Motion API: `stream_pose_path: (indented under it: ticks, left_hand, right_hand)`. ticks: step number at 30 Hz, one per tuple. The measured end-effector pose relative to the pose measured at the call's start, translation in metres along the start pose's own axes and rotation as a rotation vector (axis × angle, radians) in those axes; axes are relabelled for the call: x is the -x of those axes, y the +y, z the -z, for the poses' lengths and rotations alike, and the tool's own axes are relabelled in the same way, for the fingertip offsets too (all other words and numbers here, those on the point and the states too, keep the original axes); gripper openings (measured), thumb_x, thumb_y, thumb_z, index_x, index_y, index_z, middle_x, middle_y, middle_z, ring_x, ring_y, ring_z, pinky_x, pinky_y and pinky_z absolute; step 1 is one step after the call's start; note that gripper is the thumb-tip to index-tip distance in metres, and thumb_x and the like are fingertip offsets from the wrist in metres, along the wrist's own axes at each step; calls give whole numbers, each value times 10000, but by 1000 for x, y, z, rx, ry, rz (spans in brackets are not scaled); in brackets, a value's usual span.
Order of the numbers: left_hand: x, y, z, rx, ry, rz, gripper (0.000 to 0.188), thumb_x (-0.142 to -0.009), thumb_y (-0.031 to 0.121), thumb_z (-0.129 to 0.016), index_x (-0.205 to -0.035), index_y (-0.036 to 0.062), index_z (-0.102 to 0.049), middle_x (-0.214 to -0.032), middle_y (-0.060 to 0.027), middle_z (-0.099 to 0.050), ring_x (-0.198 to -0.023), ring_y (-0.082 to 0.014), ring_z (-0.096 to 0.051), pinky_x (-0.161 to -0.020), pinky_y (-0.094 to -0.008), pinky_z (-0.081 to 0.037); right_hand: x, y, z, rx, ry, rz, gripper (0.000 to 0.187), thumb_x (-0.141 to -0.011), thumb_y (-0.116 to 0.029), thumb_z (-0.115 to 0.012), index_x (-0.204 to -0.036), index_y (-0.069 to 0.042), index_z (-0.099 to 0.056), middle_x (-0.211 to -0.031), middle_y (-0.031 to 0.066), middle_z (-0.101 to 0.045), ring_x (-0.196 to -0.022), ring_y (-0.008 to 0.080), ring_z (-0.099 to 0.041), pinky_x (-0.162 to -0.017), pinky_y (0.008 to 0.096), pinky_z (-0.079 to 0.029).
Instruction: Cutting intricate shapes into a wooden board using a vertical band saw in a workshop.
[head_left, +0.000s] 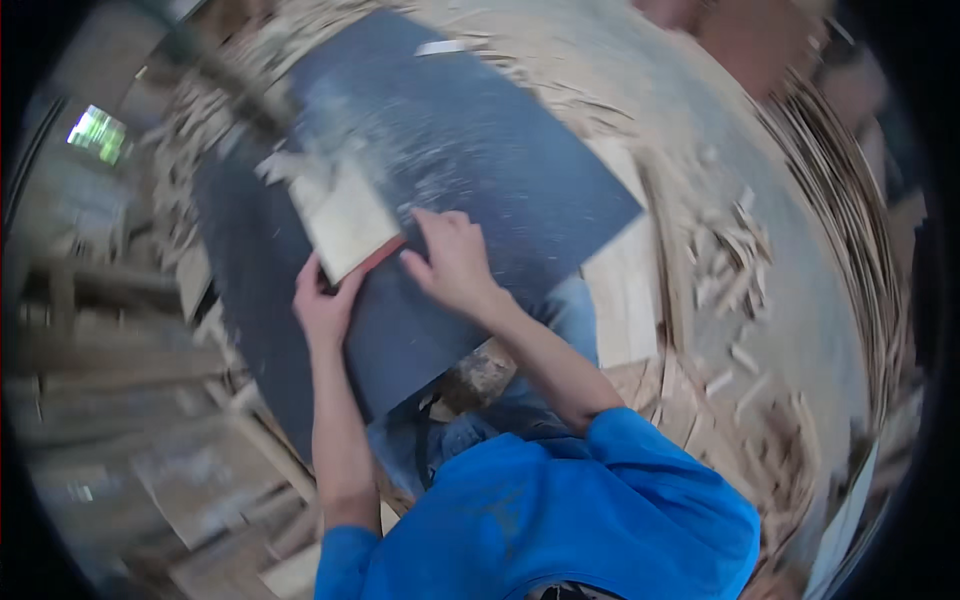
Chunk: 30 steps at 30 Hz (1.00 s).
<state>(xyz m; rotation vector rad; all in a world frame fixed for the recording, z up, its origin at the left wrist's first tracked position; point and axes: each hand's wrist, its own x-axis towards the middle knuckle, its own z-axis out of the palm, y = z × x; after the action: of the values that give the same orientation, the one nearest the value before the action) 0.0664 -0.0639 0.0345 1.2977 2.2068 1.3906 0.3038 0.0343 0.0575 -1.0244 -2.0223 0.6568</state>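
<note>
A pale, flat wooden piece with a red strip along its near edge lies tilted over a large dark board. My left hand grips its near corner, thumb and fingers on either side. Just right of the piece is my right hand, with thumb and index finger stretched apart and nothing seen between them. Its thumb is close to the red edge; whether it touches I cannot tell. Pale dust is spread over the dark board, thickest beyond the wooden piece, where the picture is blurred.
A small pale offcut lies at the dark board's far edge. Wood scraps are scattered on the floor to the right, beside a pale plank. Thin strips are stacked at the far right. Timber fills the left side.
</note>
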Motion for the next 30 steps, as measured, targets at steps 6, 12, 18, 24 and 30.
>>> stream_pose_path:
  ticks: [6,12,18,24,30]
  left_hand:
    - [14,24,20,-118,64,-66,714,-776,312,-972,-1387,48,-714,-1323,-177,-738,-1197,-316,-722,-1027,-415,-569]
    - [41,33,18,-197,84,-200,658,-811,323,-920,-1374,50,-715,-1282,-179,-753,-1252,-352,-676,-1068,-456,-548]
    - [100,53,16,-179,136,-239,621,-785,246,-935,-1325,15,-730,-1226,-190,-759,-1199,-380,-683,-1037,-453,-556]
    - [168,86,12,-182,175,-179,635,-790,199,-929,-1330,-43,-698,-1219,-204,-750,-1203,-391,-666,-1028,-455,-549]
    - [202,87,-2,-197,140,-207,636,-823,157,-883,-1331,-144,-643,-1269,-288,-704,-1226,-470,-639,-1074,-507,-522]
  right_hand:
    - [-12,-18,-49,-90,-35,5,496,-944,-286,-773,-1394,-92,-698,-1155,119,-762,-1175,327,-649,-974,484,-460]
    - [6,-15,-36,-59,-115,3,503,-974,-281,-756,-1437,-98,-684,-1183,114,-745,-1219,307,-634,-1021,498,-441]
    - [57,-17,3,-12,-96,118,537,-941,-203,-773,-1446,-56,-663,-1142,117,-755,-1168,300,-638,-947,441,-440]
    - [101,-17,43,-74,-301,73,704,-902,-239,-818,-1536,-48,-578,-1298,129,-678,-1250,306,-579,-1011,464,-377]
    - [109,-31,66,1,-395,-2,1136,-723,-473,-954,-1621,-22,-425,-1475,185,-573,-1431,362,-455,-1163,484,-275]
